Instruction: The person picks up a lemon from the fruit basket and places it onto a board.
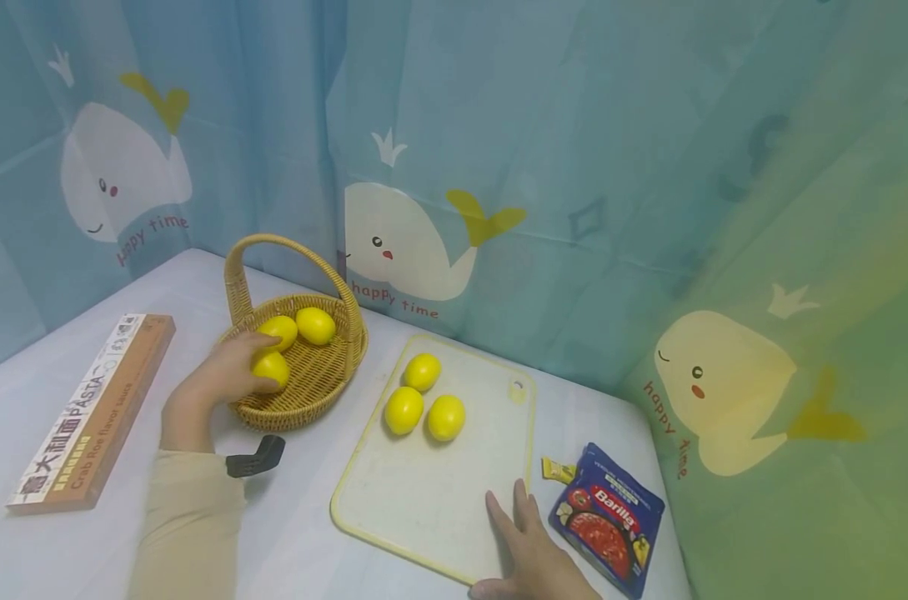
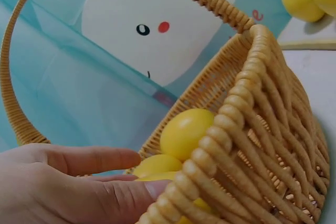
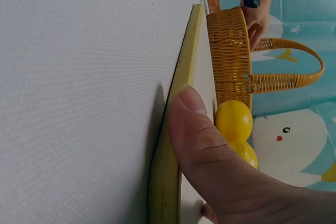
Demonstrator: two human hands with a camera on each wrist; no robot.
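A wicker basket point(image 1: 303, 412) with a tall handle holds several yellow lemons, among them one lemon point(image 1: 315, 326) near its back. My left hand point(image 1: 224, 369) reaches over the basket's near-left rim. Its thumb and fingers lie around the nearest lemon point(image 1: 271, 371), which is partly hidden by the basket wall in the left wrist view. Three more lemons, one of them a front-right lemon point(image 1: 446, 417), sit grouped on a white cutting board point(image 1: 416, 492) with a yellow rim. With fingers spread, my right hand point(image 1: 532, 554) rests at the board's near-right corner, the thumb point(image 3: 197, 135) against its edge.
A long pasta box point(image 1: 93, 412) lies left of the basket. Right of the board are a blue Barilla sauce pouch point(image 1: 609, 521) and a small yellow packet point(image 1: 558, 470). A blue whale-print curtain point(image 1: 559, 208) hangs along the table's back and right sides.
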